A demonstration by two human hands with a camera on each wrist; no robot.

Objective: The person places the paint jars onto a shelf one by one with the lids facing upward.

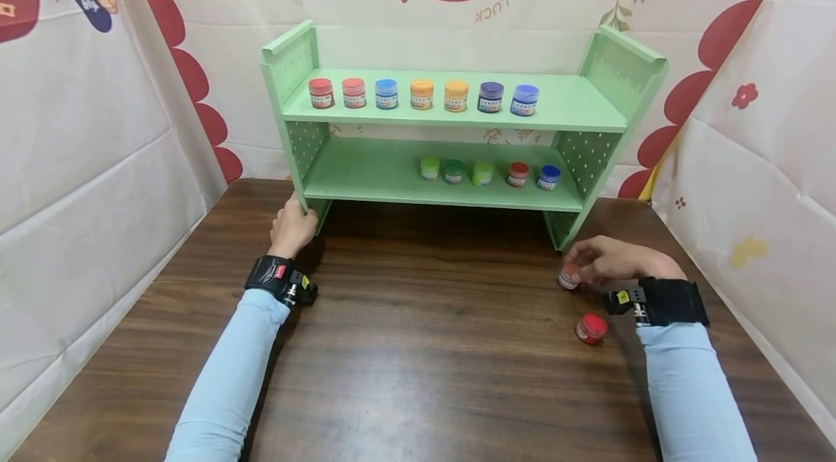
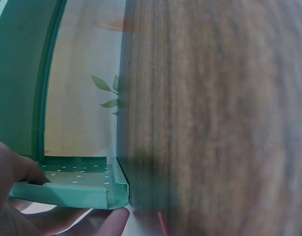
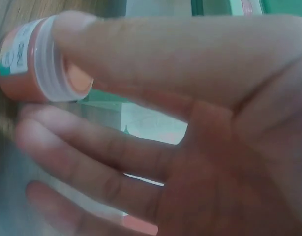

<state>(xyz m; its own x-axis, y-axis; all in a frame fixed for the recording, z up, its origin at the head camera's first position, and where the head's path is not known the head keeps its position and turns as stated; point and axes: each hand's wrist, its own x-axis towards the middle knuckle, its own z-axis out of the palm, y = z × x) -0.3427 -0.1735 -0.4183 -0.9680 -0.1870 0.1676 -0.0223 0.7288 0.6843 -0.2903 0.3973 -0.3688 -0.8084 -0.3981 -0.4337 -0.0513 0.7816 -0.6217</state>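
Note:
My left hand (image 1: pixel 292 228) grips the lower front edge of the left side panel (image 2: pixel 67 195) of a green two-tier shelf (image 1: pixel 366 179); in the left wrist view the thumb is inside and the fingers are outside. My right hand (image 1: pixel 610 260) is by the shelf's right foot, low over the table. Its thumb and fingers pinch a small orange-red paint jar (image 3: pixel 23 64) with a clear lid and a white label. The jar lies sideways across the right wrist view. A red paint jar (image 1: pixel 591 328) stands on the table, nearer than the right hand.
On the upper tier, a row of jars runs from a red jar (image 1: pixel 321 93) to a blue-violet jar (image 1: pixel 525 100). Green, red and blue jars, among them a dark green jar (image 1: pixel 453 171), line the lower tier. Printed cloth (image 1: pixel 222 48) hangs around the brown table (image 1: pixel 418 346).

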